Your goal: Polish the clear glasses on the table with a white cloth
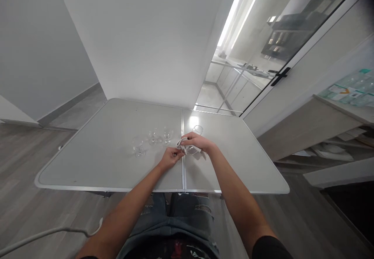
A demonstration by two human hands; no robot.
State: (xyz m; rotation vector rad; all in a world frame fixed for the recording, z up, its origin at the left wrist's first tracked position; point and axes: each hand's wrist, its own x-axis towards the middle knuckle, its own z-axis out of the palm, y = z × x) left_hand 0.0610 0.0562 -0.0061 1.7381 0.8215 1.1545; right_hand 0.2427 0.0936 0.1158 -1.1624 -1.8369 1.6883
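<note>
My left hand (170, 158) is closed at the foot end of a clear stemmed glass (191, 150), which lies tilted sideways above the table's middle seam. The fingers hide most of its stem and foot. My right hand (199, 141) is closed around a white cloth (183, 142), pressing it against the same glass; part of the cloth hangs below the bowl. To the left of my hands, three clear stemmed glasses stand on the table: a near one (138, 146), a middle one (152, 136) and a right one (168, 135). Just beyond my right hand is another clear glass (198, 129), partly hidden.
The pale folding table (96, 146) has a metal rim and a central seam. A white wall (146, 44) rises behind it. To the right are a glazed door with a black handle (280, 76) and a shelf unit (315, 130) bearing plastic bottles (350, 89). A cable (55, 231) is at lower left.
</note>
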